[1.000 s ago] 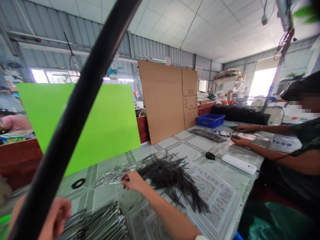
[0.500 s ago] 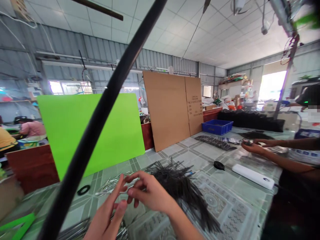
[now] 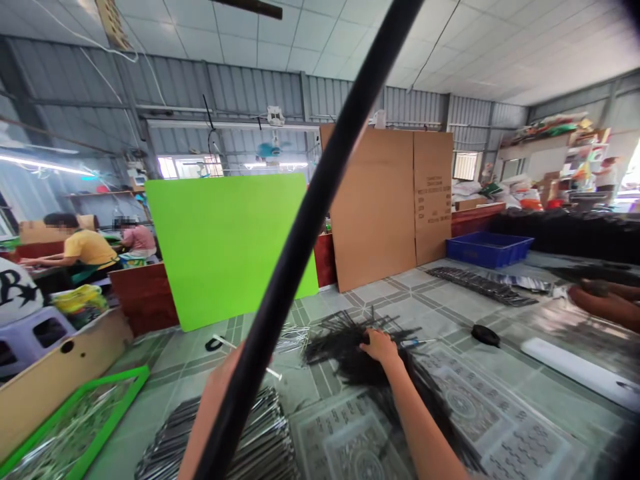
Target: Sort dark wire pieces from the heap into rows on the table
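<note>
Black wire strands (image 3: pixel 350 360) lie heaped on the patterned table cover (image 3: pixel 500 427), the right hand (image 3: pixel 381 348) curled down onto them, the left hand (image 3: pixel 220 393) half hidden behind a black rod (image 3: pixel 300 247), its grip unclear.

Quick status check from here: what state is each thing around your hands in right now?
Right hand: resting on the black rods, fingers curled.
Left hand: partly hidden behind the black tube, grip unclear.
Black tube: slanting across the view, close to the camera.
Black rods: loose, tangled heap.
Silver rods: piled together, lying flat.
Blue crate: upright, inside not visible.
Cardboard sheet: standing upright.
</note>
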### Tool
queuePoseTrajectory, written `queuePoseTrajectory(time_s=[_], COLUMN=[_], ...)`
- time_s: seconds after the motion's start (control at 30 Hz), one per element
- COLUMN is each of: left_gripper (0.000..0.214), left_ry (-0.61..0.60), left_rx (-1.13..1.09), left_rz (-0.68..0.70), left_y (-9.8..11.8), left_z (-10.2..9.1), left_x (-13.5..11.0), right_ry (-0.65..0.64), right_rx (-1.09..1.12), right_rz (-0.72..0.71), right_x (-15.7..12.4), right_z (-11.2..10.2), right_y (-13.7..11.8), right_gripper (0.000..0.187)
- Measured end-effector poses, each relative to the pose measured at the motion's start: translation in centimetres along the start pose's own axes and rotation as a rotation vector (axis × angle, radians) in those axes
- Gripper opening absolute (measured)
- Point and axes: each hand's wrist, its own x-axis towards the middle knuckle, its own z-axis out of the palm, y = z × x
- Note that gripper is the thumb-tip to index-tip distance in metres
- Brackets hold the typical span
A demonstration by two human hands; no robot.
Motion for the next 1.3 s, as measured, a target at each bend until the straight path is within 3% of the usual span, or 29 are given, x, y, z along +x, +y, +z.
queuePoseTrajectory(time_s=[0.13,0.27,0.47,0.57,0.67,0.77,0.87,0.97,1.1,1.23,1.3], left_gripper=[0.041,0.045,0.044,0.046,0.046,0.045,0.046,0.047,0.049,0.061,0.065], left_ry=[-0.018,-0.047,-0.108,-0.066,-0.001,0.000,-0.046,-0.128,-0.264,-0.454,-0.478], left_rx=[-0.073,-0.108,-0.053,-0.039,-0.049,-0.086,-0.099,-0.118,-0.107,-0.102,-0.107], left_rz=[-0.034,-0.011,0.003,-0.057,-0.101,-0.085,-0.069,-0.025,0.060,0.109,0.116], left_y=[-0.6,0.1,-0.5,-0.7,0.1,1.1,1.5,1.2,0.9,1.1,1.4], left_z=[-0.1,-0.2,-0.8,-0.9,-0.9,-0.9,-1.1,-1.3,-1.5,-1.3,-1.1], left_x=[-0.7,-0.9,-0.8,-0.9,-0.9,-0.7,-0.5,-0.3,-0.2,-0.6,-1.1], right_ry=[0.039,0.067,0.096,0.127,0.198,0.291,0.225,0.094,-0.040,-0.090,-0.108], right_rx=[-0.002,0.025,0.167,0.255,0.387,0.748,1.066,1.274,1.406,1.496,1.551], right_rz=[0.009,-0.008,-0.114,-0.179,-0.277,-0.475,-0.636,-0.718,-0.735,-0.719,-0.721], right_x=[0.6,1.2,1.7,1.7,0.4,-2.9,-7.1,-10.0,-11.6,-12.4,-13.0], right_z=[0.6,0.9,-0.1,-2.1,-5.5,-9.3,-12.0,-13.0,-12.8,-12.7,-12.8], right_y=[0.1,0.2,0.5,0.4,-0.7,-2.7,-4.6,-5.6,-6.2,-7.0,-7.7], right_gripper=[0.027,0.018,0.022,0.023,0.022,0.028,0.030,0.028,0.031,0.029,0.026])
